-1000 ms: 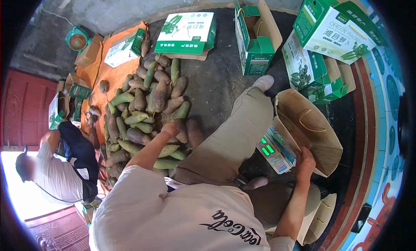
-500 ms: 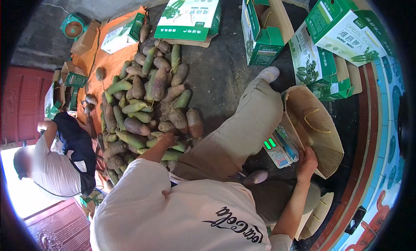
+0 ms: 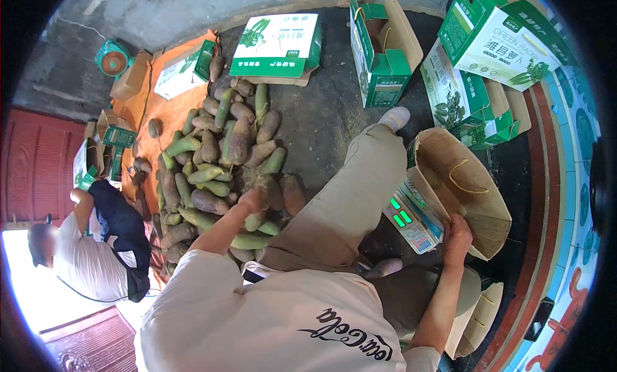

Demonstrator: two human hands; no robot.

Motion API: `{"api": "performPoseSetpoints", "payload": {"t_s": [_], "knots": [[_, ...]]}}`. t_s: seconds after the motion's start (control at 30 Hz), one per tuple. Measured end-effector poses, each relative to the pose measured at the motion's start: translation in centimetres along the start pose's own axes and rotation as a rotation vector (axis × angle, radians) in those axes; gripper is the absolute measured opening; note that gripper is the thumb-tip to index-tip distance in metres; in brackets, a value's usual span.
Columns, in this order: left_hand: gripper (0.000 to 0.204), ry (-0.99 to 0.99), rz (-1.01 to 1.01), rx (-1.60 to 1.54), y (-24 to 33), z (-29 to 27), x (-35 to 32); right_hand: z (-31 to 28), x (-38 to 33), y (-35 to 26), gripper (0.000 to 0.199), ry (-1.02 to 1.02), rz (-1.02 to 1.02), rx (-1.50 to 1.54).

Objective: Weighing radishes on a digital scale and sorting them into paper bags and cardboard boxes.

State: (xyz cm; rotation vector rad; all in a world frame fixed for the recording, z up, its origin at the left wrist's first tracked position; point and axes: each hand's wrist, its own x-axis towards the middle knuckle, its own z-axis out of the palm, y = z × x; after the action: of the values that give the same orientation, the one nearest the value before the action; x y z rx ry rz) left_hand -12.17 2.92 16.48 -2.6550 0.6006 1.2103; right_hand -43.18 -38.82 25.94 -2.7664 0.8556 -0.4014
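Observation:
Over the near right side of a heap of green and brown radishes (image 3: 212, 173), my left hand (image 3: 252, 200) is closed, its fingers curled at a radish (image 3: 255, 220) and partly hidden. On the right, my right hand (image 3: 457, 234) grips the near rim of an open cardboard carton (image 3: 479, 192) with a yellow cord handle. Inside, the part of the carton in view shows bare brown board. Beside it lies a digital scale (image 3: 414, 227) with lit green digits; the carton's side overlaps it, and whether it rests on the scale I cannot tell.
Green-and-white cartons stand at the back: one closed (image 3: 276, 47), one open (image 3: 385, 57), several stacked at the right (image 3: 501, 44). My bent leg (image 3: 347, 192) lies between heap and scale. At the left, another person (image 3: 96, 263) works near a red door (image 3: 45, 160).
My left hand has shifted slightly away from me across the heap. My right hand stays on the carton rim. More green digits show on the scale. The view has tilted a little.

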Motion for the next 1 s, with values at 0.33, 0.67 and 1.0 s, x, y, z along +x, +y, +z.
{"api": "performPoseSetpoints", "payload": {"t_s": [0.33, 0.67, 1.0], "knots": [[0.053, 1.015, 0.366, -0.396, 7.8, -13.7, -5.3, 0.2, 0.5, -0.5, 0.009, 0.042, -0.088, -0.025], [0.040, 0.766, 0.959, -1.256, 23.7, -21.9, -11.9, 0.0, 0.4, -0.2, 0.012, 0.040, -0.084, 0.042], [0.035, 0.312, 0.719, -1.208, 39.1, -14.4, -8.0, 0.8, 0.5, 0.0, 0.012, 0.033, -0.062, -0.025]]}}
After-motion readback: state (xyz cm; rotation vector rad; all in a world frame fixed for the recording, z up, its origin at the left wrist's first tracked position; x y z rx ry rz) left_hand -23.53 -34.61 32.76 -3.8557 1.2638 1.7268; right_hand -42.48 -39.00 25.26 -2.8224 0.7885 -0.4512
